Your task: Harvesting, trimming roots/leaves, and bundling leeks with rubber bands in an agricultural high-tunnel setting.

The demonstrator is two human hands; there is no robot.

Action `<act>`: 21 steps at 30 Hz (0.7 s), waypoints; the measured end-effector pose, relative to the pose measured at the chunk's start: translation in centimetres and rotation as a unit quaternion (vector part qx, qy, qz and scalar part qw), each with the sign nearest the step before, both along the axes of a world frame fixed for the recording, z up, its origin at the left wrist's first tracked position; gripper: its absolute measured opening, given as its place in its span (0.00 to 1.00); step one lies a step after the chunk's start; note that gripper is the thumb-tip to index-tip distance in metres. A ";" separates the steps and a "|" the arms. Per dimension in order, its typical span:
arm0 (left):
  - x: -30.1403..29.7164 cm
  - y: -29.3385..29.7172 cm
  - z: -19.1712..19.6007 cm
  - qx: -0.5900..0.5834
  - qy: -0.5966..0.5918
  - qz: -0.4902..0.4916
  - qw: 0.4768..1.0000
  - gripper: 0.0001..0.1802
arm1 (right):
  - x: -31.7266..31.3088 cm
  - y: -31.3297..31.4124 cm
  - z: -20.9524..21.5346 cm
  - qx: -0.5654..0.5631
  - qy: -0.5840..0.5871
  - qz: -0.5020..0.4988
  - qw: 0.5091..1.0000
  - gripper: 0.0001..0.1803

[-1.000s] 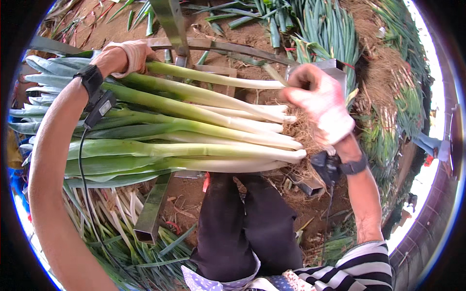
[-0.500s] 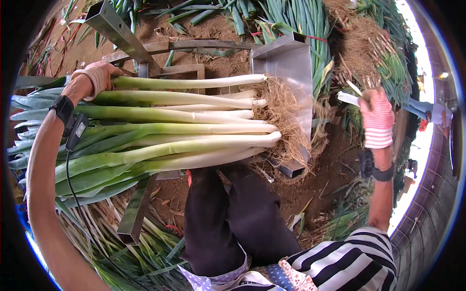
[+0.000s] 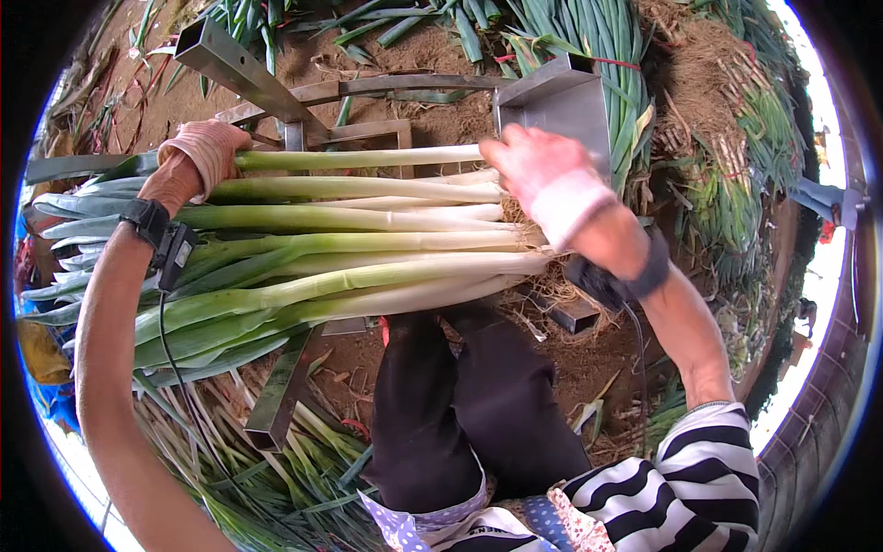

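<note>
Long thick green onions lie side by side on a metal stand, leaves to the left and white root ends to the right. My left hand (image 3: 207, 153), in a knitted glove, is closed around the green part of the farthest green onion (image 3: 368, 159). At that stalk's white end is my gloved right hand (image 3: 550, 175), smeared by motion; its fingers and anything in them cannot be made out. The nearer green onions (image 3: 386, 244) rest below both hands, their stringy brown roots (image 3: 533, 207) partly hidden under my right hand.
An upturned metal end plate (image 3: 561, 106) stands beyond the roots. A square metal post (image 3: 248, 78) juts up at the far left. Tied bundles of green onions (image 3: 602, 55) lie at the back and right, with more loose ones (image 3: 267, 478) on the soil near my legs.
My right hand has moved left from the far right to the farthest stalk's root end. The white peel strips it held are no longer visible. My left hand keeps its grip.
</note>
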State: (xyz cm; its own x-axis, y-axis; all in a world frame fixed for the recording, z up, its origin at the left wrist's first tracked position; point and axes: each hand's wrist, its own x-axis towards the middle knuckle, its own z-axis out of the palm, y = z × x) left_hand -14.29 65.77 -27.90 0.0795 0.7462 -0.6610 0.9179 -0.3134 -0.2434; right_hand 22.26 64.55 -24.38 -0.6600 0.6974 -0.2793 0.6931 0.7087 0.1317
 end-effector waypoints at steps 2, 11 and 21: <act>-0.3 0.0 -0.2 0.001 -0.001 -0.028 1.000 0.16 | -1.8 2.2 -2.3 -0.057 -0.054 -0.017 0.997 0.08; 0.3 -1.3 1.8 -0.052 -0.051 -0.002 0.997 0.24 | -3.2 4.1 -5.3 -0.153 -0.131 -0.003 0.980 0.09; 0.5 -1.9 2.2 -0.051 -0.028 -0.008 0.998 0.26 | -2.8 4.1 -6.5 -0.161 -0.132 0.033 0.977 0.09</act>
